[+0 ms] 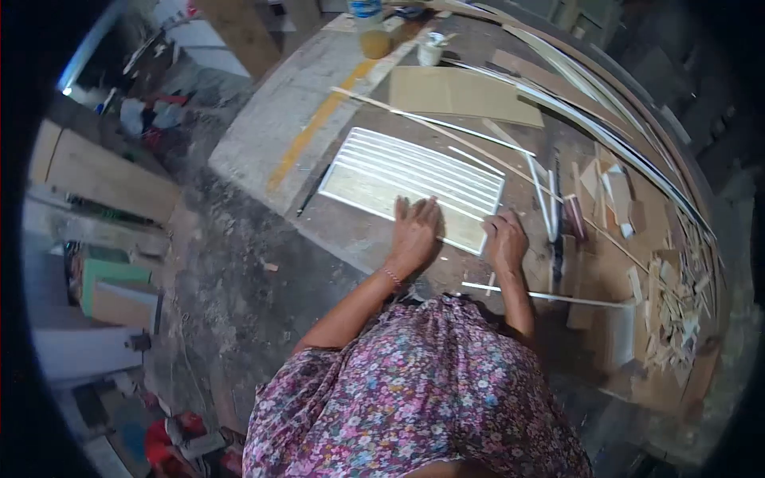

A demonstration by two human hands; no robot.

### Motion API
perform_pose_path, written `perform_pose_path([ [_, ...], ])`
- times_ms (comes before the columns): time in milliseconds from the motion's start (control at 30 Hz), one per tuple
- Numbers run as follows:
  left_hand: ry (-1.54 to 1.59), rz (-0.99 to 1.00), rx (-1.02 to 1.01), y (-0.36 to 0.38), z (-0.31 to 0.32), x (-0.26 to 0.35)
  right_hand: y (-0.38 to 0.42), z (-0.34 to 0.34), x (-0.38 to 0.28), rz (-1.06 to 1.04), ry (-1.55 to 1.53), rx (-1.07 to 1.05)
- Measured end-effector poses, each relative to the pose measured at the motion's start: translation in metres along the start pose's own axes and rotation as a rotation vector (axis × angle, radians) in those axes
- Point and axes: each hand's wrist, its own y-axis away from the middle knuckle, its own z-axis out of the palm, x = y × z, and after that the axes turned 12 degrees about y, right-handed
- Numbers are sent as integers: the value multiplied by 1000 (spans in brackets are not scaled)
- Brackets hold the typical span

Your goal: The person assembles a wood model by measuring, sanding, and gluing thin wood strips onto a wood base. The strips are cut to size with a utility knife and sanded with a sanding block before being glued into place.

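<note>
A rectangular panel (pixel 366 186) with a white frame and several parallel white strips lies flat on the worktable (pixel 263 119). The strips cover its far part; the near part is a plain pale surface. My left hand (pixel 416 231) rests on the panel's near edge, its fingers spread over the pale surface. At the panel's right end, my right hand (pixel 507 237) has its fingers bent and pressed together at the frame's corner. Whatever is between those fingertips is too small to make out. A thin white strip (pixel 550 297) lies on the table near my right wrist.
Brown cardboard (pixel 466 94), a white cup (pixel 431 50) and a bottle (pixel 371 32) stand or lie beyond the panel. Long strips (pixel 621 115) run along the far right edge. Scrap pieces (pixel 677 307) are heaped at the right. Boards (pixel 111 171) lean at the left.
</note>
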Motion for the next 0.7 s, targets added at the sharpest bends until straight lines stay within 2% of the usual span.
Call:
perform_pose_path([
  [433, 157, 93, 25, -5, -14, -16, -9, 2, -9, -10, 32, -68],
  [567, 200, 151, 37, -14, -20, -26, -14, -7, -14, 39, -4, -208],
  [667, 138, 197, -29, -29, -27, -30, -22, -5, -8, 15, 9, -161],
  [700, 163, 205, 15, -35, -25, -29, -24, -5, -7, 26, -37, -138],
])
